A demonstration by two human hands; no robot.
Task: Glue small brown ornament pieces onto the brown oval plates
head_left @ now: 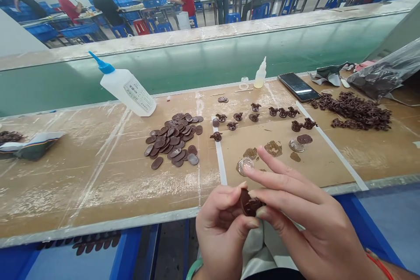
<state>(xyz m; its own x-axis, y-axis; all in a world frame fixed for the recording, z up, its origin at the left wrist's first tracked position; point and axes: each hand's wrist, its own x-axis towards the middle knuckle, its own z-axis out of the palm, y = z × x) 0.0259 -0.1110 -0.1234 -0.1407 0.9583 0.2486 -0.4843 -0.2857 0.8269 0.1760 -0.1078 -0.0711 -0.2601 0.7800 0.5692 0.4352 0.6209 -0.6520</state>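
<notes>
Just in front of the table's edge, my left hand (223, 223) pinches a dark brown oval disc (244, 201) between thumb and fingers. My right hand (302, 210) grips a small dark brown figurine (254, 207) with its thumb and a finger, pressed against the disc's face; its other fingers stretch out above. Whether the two pieces are joined, I cannot tell. Beyond my fingers a small clear round dish (245, 166) sits on a brown board (278, 170) with wet-looking patches. Several small figurines on bases (232, 126) stand along the board's far side.
A heap of brown oval discs (173, 138) lies left of the board, with a big white glue bottle (127, 92) behind it. A small dropper bottle (260, 74), a phone (298, 87) and a pile of brown figurines (357, 111) lie toward the right. People work at far tables.
</notes>
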